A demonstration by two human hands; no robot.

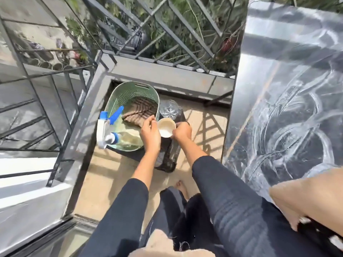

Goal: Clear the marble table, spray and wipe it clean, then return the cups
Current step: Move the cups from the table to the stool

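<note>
Both hands on one cup, low over the floor beside the tabletop.

I see my left hand (150,133) and right hand (182,132) pinching the cream cup (166,127) between them; the green basket (118,101) with spray bottle (109,132) and cloth (138,113) sits at ten o'clock, a glass (168,109) just beyond, the streaked marble tabletop (289,93) at two o'clock.

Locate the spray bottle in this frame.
The spray bottle lies in the green basket on the floor, left of centre, beside the brown cloth and the left hand.
</note>
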